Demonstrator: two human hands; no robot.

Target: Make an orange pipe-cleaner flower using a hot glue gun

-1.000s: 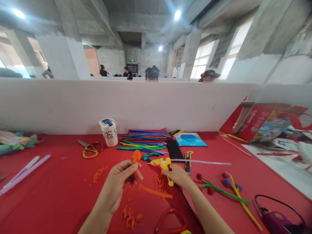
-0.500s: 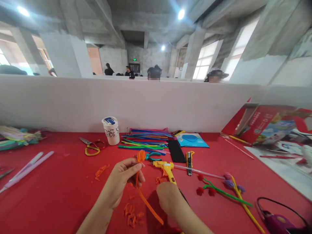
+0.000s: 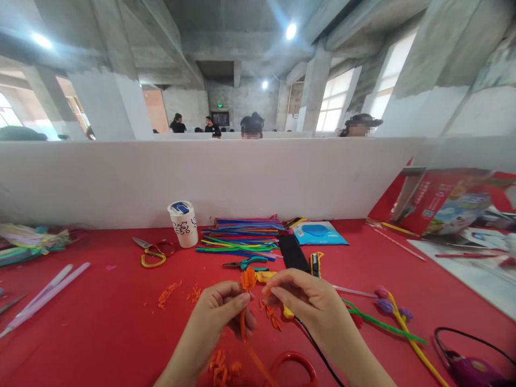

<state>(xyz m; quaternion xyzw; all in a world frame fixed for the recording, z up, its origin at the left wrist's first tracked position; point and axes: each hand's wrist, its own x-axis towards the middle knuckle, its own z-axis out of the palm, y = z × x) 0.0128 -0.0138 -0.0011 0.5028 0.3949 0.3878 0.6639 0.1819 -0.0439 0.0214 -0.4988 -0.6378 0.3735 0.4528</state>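
My left hand (image 3: pixel 221 313) is closed around the stem of an orange pipe-cleaner flower (image 3: pixel 249 279), whose bunched head sticks up above the thumb. Its orange stem (image 3: pixel 256 359) trails down toward the lower edge. Just right of the flower, my right hand (image 3: pixel 312 302) pinches what looks like a small orange pipe-cleaner piece, mostly covered by the fingertips. Under and behind that hand lies a yellow glue gun (image 3: pixel 266 277), largely hidden. Short orange pieces (image 3: pixel 272 314) are scattered on the red table (image 3: pixel 121 333), with another pile (image 3: pixel 221 368) below my left hand.
Teal-handled pliers (image 3: pixel 250 263), a bundle of coloured pipe cleaners (image 3: pixel 242 236), a black phone (image 3: pixel 293 252) and a wipes pack (image 3: pixel 320 233) lie behind. Scissors (image 3: pixel 151 255) and a cup (image 3: pixel 184 226) stand left. A red handle loop (image 3: pixel 294 356) is in front; pom-pom stems (image 3: pixel 387 328) lie right.
My right hand has risen from the table beside the glue gun to near the flower, fingertips pinched. The red handle loop now shows below it. The view has shifted slightly.
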